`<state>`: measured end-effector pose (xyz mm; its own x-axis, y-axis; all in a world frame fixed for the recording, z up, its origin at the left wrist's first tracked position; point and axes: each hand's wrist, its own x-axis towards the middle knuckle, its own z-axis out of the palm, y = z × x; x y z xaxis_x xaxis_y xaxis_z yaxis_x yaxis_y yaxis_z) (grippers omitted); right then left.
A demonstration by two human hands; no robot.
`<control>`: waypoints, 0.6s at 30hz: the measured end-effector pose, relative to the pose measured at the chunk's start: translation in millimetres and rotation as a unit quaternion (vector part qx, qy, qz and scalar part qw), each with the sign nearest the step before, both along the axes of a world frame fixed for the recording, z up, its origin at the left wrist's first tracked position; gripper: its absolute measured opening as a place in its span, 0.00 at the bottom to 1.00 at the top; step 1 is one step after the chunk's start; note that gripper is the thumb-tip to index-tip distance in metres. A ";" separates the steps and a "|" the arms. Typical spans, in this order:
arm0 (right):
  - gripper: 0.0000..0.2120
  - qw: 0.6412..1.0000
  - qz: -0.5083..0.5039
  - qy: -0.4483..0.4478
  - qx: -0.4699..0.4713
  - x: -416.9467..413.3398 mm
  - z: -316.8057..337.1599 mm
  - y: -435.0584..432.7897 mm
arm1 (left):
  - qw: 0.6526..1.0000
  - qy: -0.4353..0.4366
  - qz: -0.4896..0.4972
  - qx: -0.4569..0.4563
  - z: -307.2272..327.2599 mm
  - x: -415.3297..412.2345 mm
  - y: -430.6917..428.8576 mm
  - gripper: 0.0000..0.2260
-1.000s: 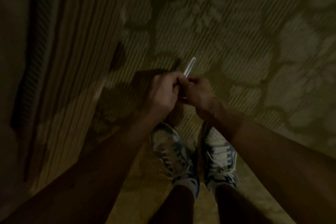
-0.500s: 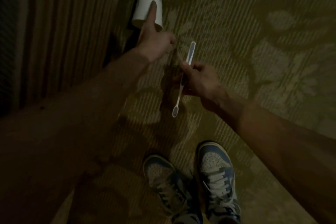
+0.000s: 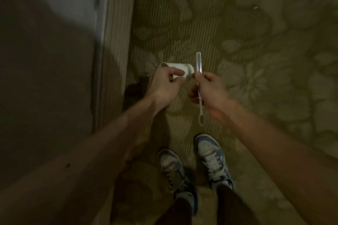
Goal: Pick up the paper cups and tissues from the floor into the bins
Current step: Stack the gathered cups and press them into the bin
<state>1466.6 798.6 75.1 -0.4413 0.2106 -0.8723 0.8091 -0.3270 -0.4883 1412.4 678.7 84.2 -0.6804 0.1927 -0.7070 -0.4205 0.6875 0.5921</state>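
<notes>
Up comes the paper cup: half a second ago it lay on the floor at the far left with one finger reaching for it, and now I see it lifted clear and drawn in beside the toothbrush. Patterned carpet fills the middle and right of my view, with a dim wall and a ribbed strip running along the left. Near the bottom edge stand two blue-and-white shoes, the left shoe a little nearer than the right shoe. Both forearms stretch out from the near corners. Left hand is curled round the cup, thumb over its side, cup lying sideways above the carpet. Right hand pinches the toothbrush partway along, handle pointing far, brush head hanging near. Cup and toothbrush sit just beside each other; I cannot tell if they touch. Far right, a tiny pale scrap lies on the carpet.
</notes>
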 end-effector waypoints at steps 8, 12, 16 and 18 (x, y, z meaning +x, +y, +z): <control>0.13 0.996 -0.004 0.052 0.073 -21.7 245.8 28.6 | 0.961 0.105 -0.254 0.017 250.5 -45.6 21.8 0.07; 0.12 0.991 -0.011 0.099 0.088 -1.0 347.9 19.7 | 0.928 0.169 -0.329 0.047 352.4 -60.1 4.7 0.09; 0.11 0.981 -0.039 0.137 0.130 25.6 461.2 -6.6 | 0.902 0.218 -0.342 0.148 471.3 -62.7 -4.0 0.14; 0.10 0.969 -0.074 0.165 0.169 41.3 520.3 -13.9 | 0.881 0.252 -0.345 0.205 531.1 -59.6 -0.4 0.19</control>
<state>1507.9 784.6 595.4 -0.6275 0.5418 -0.5592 0.5471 -0.2042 -0.8118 1352.8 678.3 615.3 -0.5089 0.8519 -0.1240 0.4001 0.3616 0.8421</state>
